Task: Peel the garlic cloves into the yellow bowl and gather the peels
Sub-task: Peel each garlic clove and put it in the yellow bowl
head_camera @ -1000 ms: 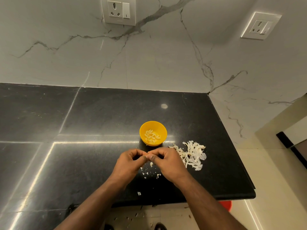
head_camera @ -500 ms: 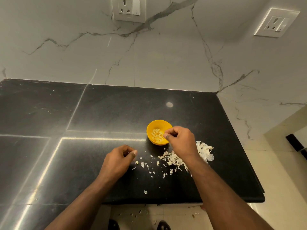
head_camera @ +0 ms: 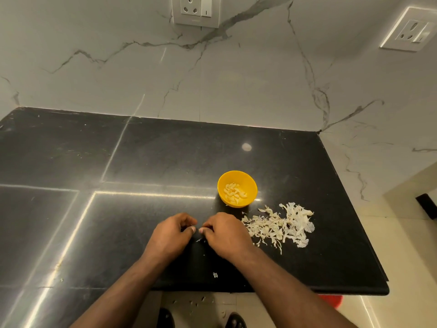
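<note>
Curling fingers [head_camera: 189, 220], both hands, thumbtips meeting

Black stone counter [head_camera: 146, 162], glossy. White marble backsplash [head_camera: 236, 74] w/ grey veins. Two wall sockets: one top centre [head_camera: 195, 11], one upper right [head_camera: 412, 32]. Red item [head_camera: 331, 300] below counter edge.

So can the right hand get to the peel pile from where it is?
Probably yes: the right hand sits just beside the peel pile, with only bare countertop between; the yellow bowl stands behind.
</note>
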The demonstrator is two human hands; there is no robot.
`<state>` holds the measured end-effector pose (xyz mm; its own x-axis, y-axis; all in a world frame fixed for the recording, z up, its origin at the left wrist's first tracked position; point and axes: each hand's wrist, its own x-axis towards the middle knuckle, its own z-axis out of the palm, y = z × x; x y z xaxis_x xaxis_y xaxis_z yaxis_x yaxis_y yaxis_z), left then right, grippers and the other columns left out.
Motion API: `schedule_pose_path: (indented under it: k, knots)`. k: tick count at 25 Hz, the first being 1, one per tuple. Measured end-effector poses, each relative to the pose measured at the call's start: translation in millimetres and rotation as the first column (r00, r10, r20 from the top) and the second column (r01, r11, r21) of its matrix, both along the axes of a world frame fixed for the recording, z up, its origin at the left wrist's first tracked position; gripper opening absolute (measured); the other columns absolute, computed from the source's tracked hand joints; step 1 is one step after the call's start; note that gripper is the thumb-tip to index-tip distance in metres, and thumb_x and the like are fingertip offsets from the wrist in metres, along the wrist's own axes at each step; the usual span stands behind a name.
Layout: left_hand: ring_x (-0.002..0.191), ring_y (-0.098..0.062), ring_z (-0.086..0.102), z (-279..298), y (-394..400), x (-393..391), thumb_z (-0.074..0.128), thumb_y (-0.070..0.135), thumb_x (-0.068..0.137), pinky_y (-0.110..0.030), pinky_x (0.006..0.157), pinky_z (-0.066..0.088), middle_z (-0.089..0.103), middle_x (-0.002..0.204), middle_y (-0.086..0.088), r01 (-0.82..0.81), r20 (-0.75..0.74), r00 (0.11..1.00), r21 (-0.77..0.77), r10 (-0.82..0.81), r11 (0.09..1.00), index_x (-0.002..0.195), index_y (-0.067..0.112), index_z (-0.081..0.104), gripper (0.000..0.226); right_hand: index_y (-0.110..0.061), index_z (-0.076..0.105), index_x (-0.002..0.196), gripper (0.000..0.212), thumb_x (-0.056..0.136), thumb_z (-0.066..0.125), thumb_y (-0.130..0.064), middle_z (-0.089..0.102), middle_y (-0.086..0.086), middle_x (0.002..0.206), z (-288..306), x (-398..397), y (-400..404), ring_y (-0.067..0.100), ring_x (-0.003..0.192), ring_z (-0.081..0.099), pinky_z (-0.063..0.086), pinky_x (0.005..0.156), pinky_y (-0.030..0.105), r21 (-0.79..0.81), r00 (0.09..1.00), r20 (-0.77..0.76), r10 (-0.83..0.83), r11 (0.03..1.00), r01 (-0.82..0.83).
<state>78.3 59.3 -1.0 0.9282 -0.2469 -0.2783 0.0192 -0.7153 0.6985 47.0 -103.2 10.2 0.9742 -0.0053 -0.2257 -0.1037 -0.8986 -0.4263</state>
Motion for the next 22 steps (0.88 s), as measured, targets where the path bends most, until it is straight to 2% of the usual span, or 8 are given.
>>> schedule_pose_path:
  k: [2,4,6,8,10,13,17,22]
  knots:
    - [0.092,-0.004,0.058,0.2,1.0,-1.4,0.066,0.025,0.095,-0.020,0.078,0.042,0.065,0.102,0.014,0.000,0.006,1.000,0.003,0.000,1.000,0.112,0.029,0.068,0.018,-0.017,0.070,0.107,0.025,0.098,0.055,-0.034,0.061,0.006,0.103,-4.0,0.4,7.3,0.028,0.098,0.061,0.046,0.072,0.035,-0.138,0.998,0.043,0.043,0.990,-0.036]
    - [0.089,-0.001,0.057,-0.1,1.0,-2.3,0.066,0.025,0.095,-0.016,0.073,0.041,0.063,0.098,0.017,0.011,0.020,1.000,-0.007,-0.011,1.000,0.109,0.030,0.068,0.015,-0.015,0.066,0.107,0.021,0.098,0.052,-0.028,0.059,0.006,0.105,-5.1,-1.3,10.2,0.027,0.100,0.059,0.041,0.070,0.034,-0.142,0.996,0.072,0.061,0.989,-0.050]
    - [0.086,0.002,0.060,1.8,-1.5,-2.8,0.066,0.027,0.095,-0.012,0.068,0.041,0.065,0.096,0.019,0.020,0.026,1.000,-0.045,-0.019,0.999,0.102,0.033,0.068,0.009,-0.019,0.062,0.105,0.015,0.099,0.051,-0.026,0.061,0.002,0.106,-2.5,-4.0,7.7,0.023,0.098,0.059,0.041,0.071,0.033,-0.036,0.996,0.090,-0.001,0.999,0.004]
    - [0.085,0.002,0.065,2.6,-7.0,-2.6,0.067,0.030,0.095,-0.015,0.069,0.046,0.072,0.092,0.018,0.027,0.003,1.000,-0.137,-0.026,0.990,0.098,0.033,0.073,0.007,-0.023,0.064,0.101,0.010,0.098,0.054,-0.023,0.065,-0.001,0.101,2.2,-4.8,-0.1,0.017,0.092,0.060,0.047,0.073,0.034,0.146,0.989,0.084,-0.122,0.983,0.109]
    - [0.083,0.002,0.069,4.3,-15.2,-2.7,0.070,0.030,0.093,-0.022,0.072,0.052,0.075,0.089,0.016,0.026,-0.035,0.999,-0.234,-0.035,0.972,0.097,0.033,0.076,0.008,-0.023,0.070,0.099,0.015,0.096,0.058,-0.016,0.070,-0.004,0.097,6.9,-7.1,-9.7,0.011,0.089,0.063,0.052,0.077,0.031,0.331,0.974,0.051,-0.218,0.924,0.190]
    - [0.078,0.000,0.070,7.2,-30.2,-2.5,0.073,0.030,0.090,-0.028,0.072,0.055,0.076,0.084,0.014,0.020,-0.041,0.999,-0.296,-0.033,0.955,0.091,0.033,0.077,0.005,-0.025,0.073,0.098,0.016,0.093,0.064,-0.013,0.073,-0.008,0.090,10.6,-14.6,-26.2,0.005,0.083,0.067,0.056,0.077,0.026,0.484,0.953,-0.001,-0.304,0.834,0.266]
    - [0.055,0.000,0.056,12.1,-49.9,-7.4,0.074,0.030,0.089,-0.028,0.058,0.046,0.070,0.067,0.011,0.039,-0.058,0.997,-0.296,-0.059,0.954,0.082,0.029,0.075,0.008,-0.024,0.070,0.096,0.013,0.086,0.075,-0.020,0.072,-0.005,0.084,12.8,-25.5,-45.0,0.008,0.078,0.070,0.059,0.077,0.033,0.540,0.925,-0.005,-0.380,0.777,0.322]
    - [0.054,-0.007,0.052,17.4,-67.6,-15.1,0.072,0.028,0.086,-0.030,0.056,0.042,0.067,0.063,-0.002,0.030,-0.111,0.991,-0.337,-0.071,0.941,0.077,0.023,0.073,0.010,-0.022,0.068,0.091,0.016,0.081,0.080,-0.019,0.071,-0.006,0.082,18.0,-37.8,-60.8,0.004,0.075,0.065,0.057,0.073,0.028,0.559,0.902,0.053,-0.428,0.761,0.329]
